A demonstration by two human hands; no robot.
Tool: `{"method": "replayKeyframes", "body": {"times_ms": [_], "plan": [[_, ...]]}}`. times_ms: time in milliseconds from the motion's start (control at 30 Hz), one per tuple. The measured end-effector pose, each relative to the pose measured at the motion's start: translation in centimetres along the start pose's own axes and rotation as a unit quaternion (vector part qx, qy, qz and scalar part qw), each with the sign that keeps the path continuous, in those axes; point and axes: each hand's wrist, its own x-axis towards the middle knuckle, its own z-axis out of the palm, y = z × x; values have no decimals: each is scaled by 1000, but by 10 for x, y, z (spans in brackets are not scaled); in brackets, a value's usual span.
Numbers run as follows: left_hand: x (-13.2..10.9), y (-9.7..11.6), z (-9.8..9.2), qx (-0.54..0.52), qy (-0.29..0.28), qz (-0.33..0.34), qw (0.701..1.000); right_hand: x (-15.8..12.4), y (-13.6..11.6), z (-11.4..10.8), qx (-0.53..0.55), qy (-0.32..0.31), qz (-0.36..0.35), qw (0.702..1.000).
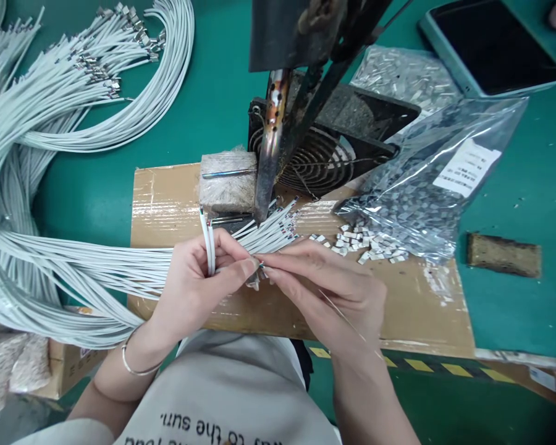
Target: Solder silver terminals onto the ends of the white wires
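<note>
A pale lettered shirt [231,383] and silver bangle [140,374] are worn

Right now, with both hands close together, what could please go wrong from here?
The metal tip points down near the left hand; if hot, it might cause a burn. The cable ends lie close to the tip and might scorch. The small white pieces lie loose beyond the right hand, which could scatter them.

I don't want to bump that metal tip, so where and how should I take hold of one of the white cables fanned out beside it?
Probably pinch one of the white cables just behind its coloured end, coming from the right: the ends spread that way, away from the metal tip.
</note>
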Motion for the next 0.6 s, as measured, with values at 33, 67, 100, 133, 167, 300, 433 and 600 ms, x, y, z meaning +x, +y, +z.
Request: {"method": "replayKeyframes", "body": {"times_ms": [33,67,100,133,167,300,433,600], "plan": [[0,-1,0,2,1,2,1000,0,0,0,3,1,7,1000],[0,-1,0,6,3,6,1000,0,0,0,6,3,17,1000],[0,-2,0,11,7,10,1000,0,0,0,8,6,31,999],[0,-2,0,18,11,16,1000,0,0,0,9,8,45,999],[0,-2,1,27,17,21,999,-1,0,0,10,8,58,998],[-2,-2,6,89,49,35,994,-2,-3,-2,26,-7,99,995],[-5,-3,10,131,70,52,988,-4,-7,-1,22,-20,72,997],[-6,-9,13,135,74,66,986,-7,-10,0,-23,7,58,998]]}}
